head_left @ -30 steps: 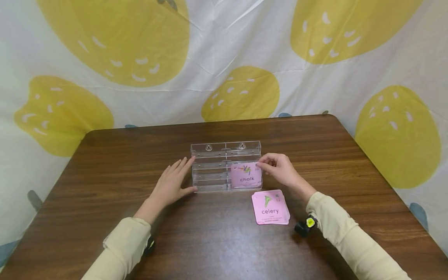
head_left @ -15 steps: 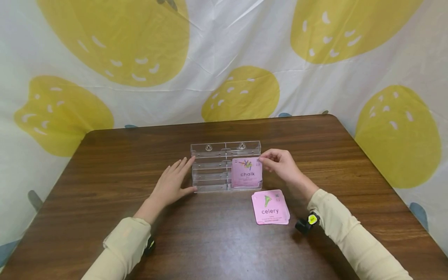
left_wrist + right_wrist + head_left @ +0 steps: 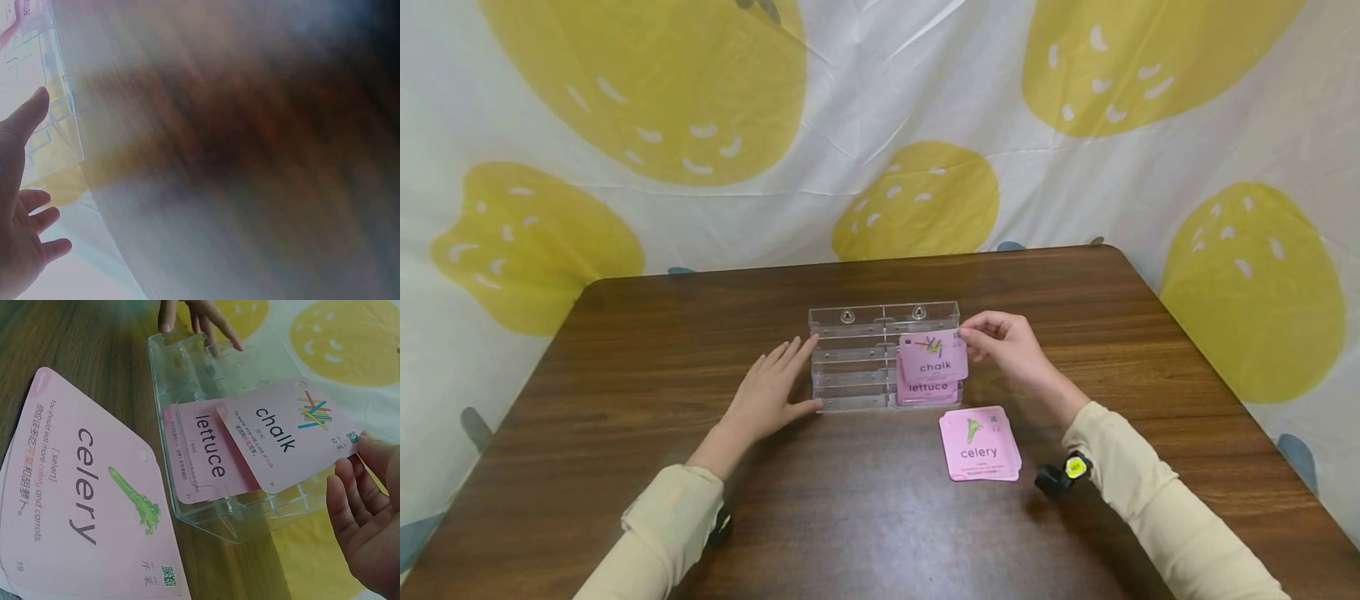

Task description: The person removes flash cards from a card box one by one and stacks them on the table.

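My right hand pinches the top right corner of a pink flashcard marked "chalk". Behind that card, a pink "lettuce" flashcard stands in the lower right pocket of a clear plastic card rack; the chalk card hides its upper part. Along the rack's left side rests my left hand, fingers straight, fingertips and thumb at the edge. In the left wrist view the thumb overlaps the clear plastic. A small stack of pink cards, topped by a "celery" flashcard, lies in front of the rack's right end.
The brown wooden table carries the rack and the cards. Behind its far edge hangs a white curtain with yellow lemon prints. A black wrist camera hangs under the right cuff, near the card stack.
My right hand has lifted the chalk card upward out of the lower right pocket, and the lettuce card has come into sight behind it. My left hand has stayed put.
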`<action>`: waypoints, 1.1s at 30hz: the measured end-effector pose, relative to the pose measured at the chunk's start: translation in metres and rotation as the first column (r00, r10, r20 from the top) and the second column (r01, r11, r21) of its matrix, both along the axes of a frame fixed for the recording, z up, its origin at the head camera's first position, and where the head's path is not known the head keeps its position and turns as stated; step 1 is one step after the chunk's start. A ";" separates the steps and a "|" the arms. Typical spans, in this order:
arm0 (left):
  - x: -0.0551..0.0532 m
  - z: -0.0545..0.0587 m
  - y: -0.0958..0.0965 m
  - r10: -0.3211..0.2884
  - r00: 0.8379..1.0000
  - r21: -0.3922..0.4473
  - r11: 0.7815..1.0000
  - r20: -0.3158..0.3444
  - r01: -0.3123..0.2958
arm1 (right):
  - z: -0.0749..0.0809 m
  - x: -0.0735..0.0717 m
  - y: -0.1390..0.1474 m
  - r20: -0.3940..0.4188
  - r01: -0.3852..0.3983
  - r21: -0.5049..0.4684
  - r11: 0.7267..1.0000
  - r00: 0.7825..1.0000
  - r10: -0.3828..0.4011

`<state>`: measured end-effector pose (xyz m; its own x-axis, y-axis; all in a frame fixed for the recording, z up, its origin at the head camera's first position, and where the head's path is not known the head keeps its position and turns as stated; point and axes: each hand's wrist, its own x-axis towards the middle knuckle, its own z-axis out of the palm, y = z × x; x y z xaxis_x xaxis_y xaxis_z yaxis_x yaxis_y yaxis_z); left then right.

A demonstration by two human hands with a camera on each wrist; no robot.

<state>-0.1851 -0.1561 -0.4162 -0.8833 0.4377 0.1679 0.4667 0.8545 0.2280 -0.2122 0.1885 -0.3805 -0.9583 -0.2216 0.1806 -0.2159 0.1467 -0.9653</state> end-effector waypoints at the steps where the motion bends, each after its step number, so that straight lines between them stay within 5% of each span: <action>1: 0.000 0.000 0.000 -0.001 1.000 0.000 1.000 -0.001 0.001 | 0.001 0.001 0.001 -0.005 -0.002 0.003 1.000 1.000 0.002; 33: 0.001 0.001 0.001 -0.002 1.000 0.004 1.000 -0.008 0.002 | -0.003 0.036 0.025 0.017 -0.029 0.113 0.993 0.999 0.028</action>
<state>-0.1843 -0.1547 -0.4150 -0.8811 0.4389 0.1763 0.4703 0.8527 0.2274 -0.1761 0.2135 -0.3835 -0.9538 -0.2670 0.1378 -0.2065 0.2493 -0.9462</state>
